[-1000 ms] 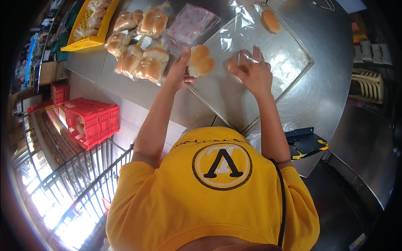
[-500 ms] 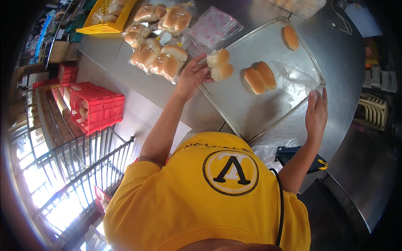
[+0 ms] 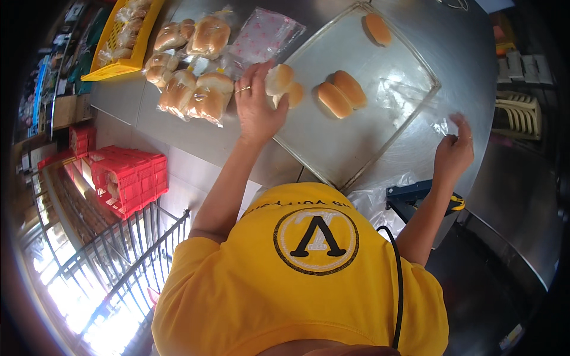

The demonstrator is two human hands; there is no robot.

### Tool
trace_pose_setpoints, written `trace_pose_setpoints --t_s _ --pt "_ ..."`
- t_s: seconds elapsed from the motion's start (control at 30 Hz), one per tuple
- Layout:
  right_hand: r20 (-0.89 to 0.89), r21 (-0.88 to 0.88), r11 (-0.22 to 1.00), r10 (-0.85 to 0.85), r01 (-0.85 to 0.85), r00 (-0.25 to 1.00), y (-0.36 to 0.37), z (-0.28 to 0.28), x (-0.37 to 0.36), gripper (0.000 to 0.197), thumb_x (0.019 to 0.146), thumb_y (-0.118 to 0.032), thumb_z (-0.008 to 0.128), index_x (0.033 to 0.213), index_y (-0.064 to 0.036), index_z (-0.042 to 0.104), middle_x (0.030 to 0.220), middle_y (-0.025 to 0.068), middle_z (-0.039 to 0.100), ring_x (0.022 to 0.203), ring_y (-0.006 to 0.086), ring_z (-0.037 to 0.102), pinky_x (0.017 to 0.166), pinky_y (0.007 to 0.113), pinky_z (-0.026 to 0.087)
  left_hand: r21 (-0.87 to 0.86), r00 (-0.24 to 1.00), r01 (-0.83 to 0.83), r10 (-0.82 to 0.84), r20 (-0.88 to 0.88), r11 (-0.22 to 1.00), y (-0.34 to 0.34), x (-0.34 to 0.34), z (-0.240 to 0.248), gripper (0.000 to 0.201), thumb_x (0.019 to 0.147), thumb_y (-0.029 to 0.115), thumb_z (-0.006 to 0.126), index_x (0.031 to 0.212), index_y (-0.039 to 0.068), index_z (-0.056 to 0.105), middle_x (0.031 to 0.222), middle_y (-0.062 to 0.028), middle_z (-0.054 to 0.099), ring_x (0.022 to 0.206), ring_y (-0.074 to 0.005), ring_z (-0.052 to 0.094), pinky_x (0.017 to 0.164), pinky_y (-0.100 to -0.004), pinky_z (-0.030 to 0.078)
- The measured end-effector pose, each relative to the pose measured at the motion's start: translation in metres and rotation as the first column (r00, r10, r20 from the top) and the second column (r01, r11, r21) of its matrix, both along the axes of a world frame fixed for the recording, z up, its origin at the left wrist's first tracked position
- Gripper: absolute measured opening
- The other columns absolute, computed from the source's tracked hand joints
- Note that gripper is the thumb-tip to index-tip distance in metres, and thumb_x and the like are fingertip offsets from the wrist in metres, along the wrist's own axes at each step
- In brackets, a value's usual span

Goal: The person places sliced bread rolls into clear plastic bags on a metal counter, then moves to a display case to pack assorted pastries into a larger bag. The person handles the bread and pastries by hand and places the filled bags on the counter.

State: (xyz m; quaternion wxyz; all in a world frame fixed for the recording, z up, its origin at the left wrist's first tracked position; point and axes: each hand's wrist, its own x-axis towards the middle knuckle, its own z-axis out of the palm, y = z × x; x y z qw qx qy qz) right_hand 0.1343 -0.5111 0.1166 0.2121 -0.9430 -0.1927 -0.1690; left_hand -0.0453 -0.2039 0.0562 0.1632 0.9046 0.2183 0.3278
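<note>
My left hand [image 3: 259, 102] is at the left edge of a large metal baking tray [image 3: 309, 142], thumb spread from the fingers. It is right beside a pair of joined bread rolls [image 3: 284, 83], whose pale torn side faces it; whether it touches them is hard to see. Beyond the tray's right edge, my right hand [image 3: 454, 151] hovers with bent fingers and thumb apart. A clear plastic bag [image 3: 440, 127] lies close to its fingertips, and no grip on it shows. Two browned rolls [image 3: 342, 95] rest mid-tray, with a single roll [image 3: 377, 29] near its far corner.
Several bagged rolls [image 3: 196, 95] stand on the metal table left of the tray, next to a flat stack of pink-patterned plastic bags [image 3: 266, 37]. A yellow crate [image 3: 113, 62] with bread is at far left. Below it are red crates [image 3: 133, 178]. A dark blue device [image 3: 409, 199] sits near my right forearm.
The view has shifted, so the table's contents appear further left. My left hand has turned and spread beside the joined rolls. My right hand has come away from the tray's edge, its fingers more bent.
</note>
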Motion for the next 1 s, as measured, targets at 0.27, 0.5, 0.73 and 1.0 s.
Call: trace_pose_setpoints --t_s 0.27,0.5,0.73,1.0 --pt "-0.25 -0.087 0.991 0.074 -0.098 0.965 0.062 -0.006 -0.027 0.059 0.075 0.011 0.047 0.13 -0.0089 0.052 0.144 0.013 0.042 0.102 0.0344 0.062 0.084 0.04 0.052 0.116 0.793 0.495 -0.393 -0.465 0.861 -0.089 0.072 -0.024 0.061 0.07 0.025 0.076 0.127 0.024 0.053 0.138 -0.0126 0.041 0.119 -0.0337 0.047 0.096 -0.0441 0.043" --pt "-0.243 -0.06 0.98 0.172 -0.192 0.955 0.061 -0.044 -0.015 0.029 0.082 -0.002 0.06 0.11 -0.0057 0.062 0.128 0.0102 0.058 0.107 0.0295 0.061 0.086 0.037 0.052 -0.442 0.841 0.096 -0.31 -0.444 0.892 -0.041 0.071 -0.027 0.05 0.079 0.013 0.066 0.125 0.016 0.047 0.128 -0.0156 0.046 0.115 -0.0404 0.051 0.086 -0.0498 0.05" --pt "-0.204 0.0 0.959 0.276 -0.282 0.939 0.095 -0.042 -0.026 0.046 0.074 -0.003 0.067 0.119 -0.0038 0.057 0.136 0.0135 0.051 0.098 0.0324 0.064 0.079 0.039 0.054 -0.902 0.931 0.357 -0.166 0.324 0.242 -0.051 0.035 0.052 0.045 0.077 0.004 0.064 0.116 0.005 0.043 0.107 -0.0152 0.056 0.09 -0.0293 0.064 0.076 -0.034 0.054" --pt "-0.32 0.056 0.913 0.399 -0.403 0.859 0.102 -0.026 -0.045 0.074 0.068 0.011 0.06 0.137 -0.0077 0.041 0.149 0.0139 0.033 0.115 0.0367 0.055 0.087 0.041 0.051 -0.563 0.948 0.292 -0.313 0.063 0.773 -0.065 0.026 0.044 0.039 0.079 0.008 0.069 0.112 0.003 0.049 0.106 -0.0091 0.059 0.091 -0.0161 0.06 0.075 -0.0292 0.05"
